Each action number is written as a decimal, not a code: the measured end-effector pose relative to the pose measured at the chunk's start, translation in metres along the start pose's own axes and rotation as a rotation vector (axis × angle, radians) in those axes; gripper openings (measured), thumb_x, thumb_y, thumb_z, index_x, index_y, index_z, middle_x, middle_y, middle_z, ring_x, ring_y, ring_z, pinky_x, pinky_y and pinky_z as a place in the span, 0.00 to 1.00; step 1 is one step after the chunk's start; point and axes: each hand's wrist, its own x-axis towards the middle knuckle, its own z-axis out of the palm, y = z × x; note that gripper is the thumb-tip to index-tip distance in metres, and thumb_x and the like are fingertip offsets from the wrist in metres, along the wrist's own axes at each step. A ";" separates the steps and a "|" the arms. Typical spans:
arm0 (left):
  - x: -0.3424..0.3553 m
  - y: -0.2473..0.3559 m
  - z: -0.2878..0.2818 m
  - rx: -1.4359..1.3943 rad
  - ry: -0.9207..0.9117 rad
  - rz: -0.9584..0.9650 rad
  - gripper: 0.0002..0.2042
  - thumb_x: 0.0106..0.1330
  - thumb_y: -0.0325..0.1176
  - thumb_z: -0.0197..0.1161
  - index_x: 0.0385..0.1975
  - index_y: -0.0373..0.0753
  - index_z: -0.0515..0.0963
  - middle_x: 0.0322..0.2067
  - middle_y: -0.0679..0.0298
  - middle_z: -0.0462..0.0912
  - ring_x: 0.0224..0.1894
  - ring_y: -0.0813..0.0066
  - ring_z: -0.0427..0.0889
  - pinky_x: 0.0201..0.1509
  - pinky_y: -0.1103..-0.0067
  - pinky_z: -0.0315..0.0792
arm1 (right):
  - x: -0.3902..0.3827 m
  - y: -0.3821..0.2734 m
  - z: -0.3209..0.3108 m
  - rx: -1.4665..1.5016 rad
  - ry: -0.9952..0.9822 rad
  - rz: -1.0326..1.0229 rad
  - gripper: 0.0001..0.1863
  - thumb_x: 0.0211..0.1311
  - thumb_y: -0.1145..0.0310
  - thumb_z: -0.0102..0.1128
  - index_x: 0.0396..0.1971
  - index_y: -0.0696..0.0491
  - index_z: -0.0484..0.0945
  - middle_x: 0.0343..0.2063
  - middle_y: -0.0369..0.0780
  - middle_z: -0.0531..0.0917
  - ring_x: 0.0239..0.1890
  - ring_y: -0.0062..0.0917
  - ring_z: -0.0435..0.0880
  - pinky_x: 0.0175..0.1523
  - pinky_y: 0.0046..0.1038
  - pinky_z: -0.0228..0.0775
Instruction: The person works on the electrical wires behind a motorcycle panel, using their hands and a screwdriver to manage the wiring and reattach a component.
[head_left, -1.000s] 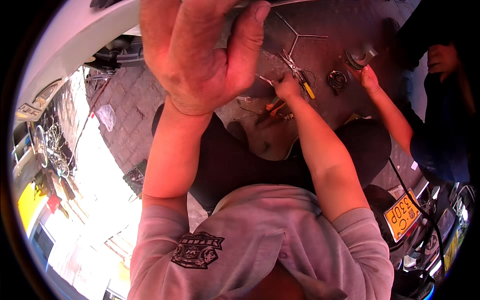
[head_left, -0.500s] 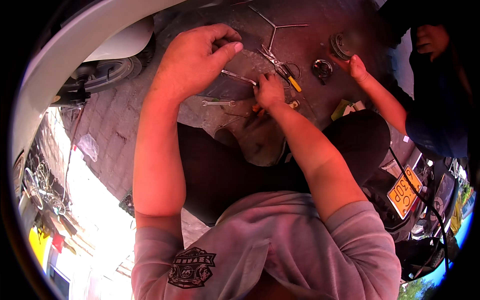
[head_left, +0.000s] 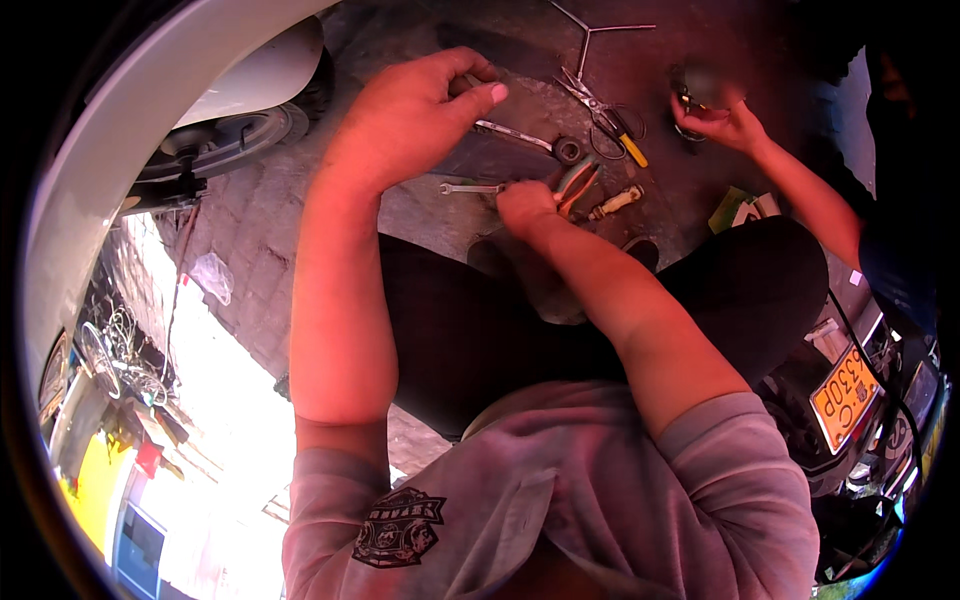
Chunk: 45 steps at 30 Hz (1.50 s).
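My left hand [head_left: 430,115] is raised over the paving, fingers loosely bent, thumb apart, nothing visible in it. Below it lie a long wrench [head_left: 515,134] with a dark round end and a small open-end wrench [head_left: 465,188]. My right hand [head_left: 525,208] is lower, fingers curled beside orange-and-grey pliers [head_left: 577,184]; what they grip is hidden. To their right lies a pale-handled tool [head_left: 616,203]. Farther up are scissors [head_left: 590,105], a yellow-handled tool [head_left: 634,149] and a Y-shaped wrench [head_left: 588,32].
A co-worker's hand [head_left: 735,125] holds a dark part [head_left: 692,100] at the right. A pale curved vehicle panel [head_left: 90,180] and wheel [head_left: 240,145] are at left, a plastic bag [head_left: 212,278] below. A motorcycle with a yellow plate [head_left: 840,400] stands at lower right.
My left hand has come down from near the camera. My right hand has drawn back from the long wrench toward the pliers. The co-worker's fingers have shifted on the dark part.
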 end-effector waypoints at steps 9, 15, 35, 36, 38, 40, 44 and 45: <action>-0.005 0.021 0.011 0.094 -0.071 0.036 0.19 0.75 0.46 0.68 0.55 0.38 0.85 0.41 0.56 0.90 0.42 0.65 0.87 0.50 0.70 0.80 | 0.004 -0.002 0.029 0.053 0.128 -0.107 0.17 0.70 0.67 0.57 0.53 0.49 0.89 0.57 0.41 0.86 0.60 0.38 0.86 0.63 0.40 0.80; -0.004 0.021 0.006 0.068 -0.047 0.050 0.18 0.75 0.44 0.68 0.54 0.37 0.85 0.41 0.56 0.91 0.42 0.66 0.88 0.50 0.71 0.79 | -0.019 -0.028 -0.053 0.591 0.310 -0.104 0.15 0.74 0.66 0.54 0.54 0.54 0.78 0.55 0.51 0.85 0.59 0.50 0.84 0.64 0.48 0.76; 0.009 0.053 0.025 -0.913 0.221 -0.093 0.14 0.78 0.39 0.69 0.48 0.33 0.87 0.34 0.69 0.84 0.29 0.84 0.76 0.34 0.85 0.72 | -0.142 0.021 -0.228 1.269 0.672 -0.226 0.09 0.78 0.67 0.59 0.45 0.59 0.76 0.34 0.46 0.85 0.38 0.36 0.86 0.45 0.39 0.77; 0.011 0.051 0.020 -0.929 0.197 -0.088 0.16 0.78 0.42 0.69 0.49 0.33 0.86 0.34 0.68 0.84 0.30 0.84 0.77 0.35 0.84 0.74 | -0.140 0.022 -0.229 1.280 0.638 -0.229 0.09 0.77 0.67 0.59 0.45 0.59 0.76 0.34 0.46 0.85 0.38 0.37 0.86 0.45 0.39 0.77; 0.011 0.043 0.024 -0.977 0.271 -0.085 0.16 0.77 0.41 0.69 0.50 0.32 0.86 0.34 0.69 0.84 0.32 0.84 0.78 0.35 0.84 0.74 | -0.139 0.024 -0.228 1.281 0.716 -0.246 0.10 0.78 0.66 0.60 0.45 0.59 0.76 0.31 0.44 0.85 0.35 0.32 0.85 0.42 0.37 0.77; 0.009 0.053 0.022 -1.012 0.240 -0.104 0.15 0.77 0.40 0.70 0.50 0.33 0.86 0.35 0.69 0.85 0.33 0.85 0.78 0.35 0.84 0.73 | -0.143 0.026 -0.237 1.354 0.734 -0.218 0.10 0.79 0.66 0.60 0.45 0.59 0.76 0.30 0.42 0.85 0.32 0.28 0.84 0.40 0.36 0.77; 0.014 0.052 0.027 -1.022 0.074 -0.065 0.12 0.77 0.36 0.69 0.50 0.34 0.86 0.36 0.69 0.86 0.34 0.84 0.79 0.35 0.85 0.73 | -0.143 0.037 -0.248 1.343 0.745 -0.252 0.11 0.80 0.65 0.60 0.45 0.58 0.77 0.29 0.39 0.84 0.29 0.22 0.82 0.37 0.31 0.76; 0.017 0.053 0.030 -1.016 0.108 -0.062 0.10 0.77 0.34 0.68 0.49 0.35 0.86 0.36 0.70 0.86 0.34 0.83 0.79 0.35 0.85 0.72 | -0.142 0.037 -0.248 1.347 0.753 -0.260 0.11 0.80 0.65 0.60 0.45 0.58 0.77 0.29 0.39 0.84 0.28 0.22 0.82 0.36 0.31 0.75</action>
